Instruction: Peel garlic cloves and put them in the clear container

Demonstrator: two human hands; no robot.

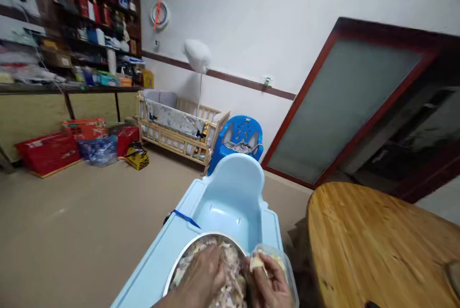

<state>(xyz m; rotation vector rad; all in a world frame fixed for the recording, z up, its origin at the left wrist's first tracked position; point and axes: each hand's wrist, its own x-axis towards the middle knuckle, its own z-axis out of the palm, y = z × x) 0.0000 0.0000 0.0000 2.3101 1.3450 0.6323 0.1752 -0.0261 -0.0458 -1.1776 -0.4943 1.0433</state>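
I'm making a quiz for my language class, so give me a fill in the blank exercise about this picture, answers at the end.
1. The left hand is in a round bowl made of ____.
2. The right hand holds a pale piece near a clear container, which is on the bowl's ____ side in the picture.
3. The small chair beside the crib is bright ____.
4. The tabletop is made of ____.

Missing words: metal; right; blue; wood.
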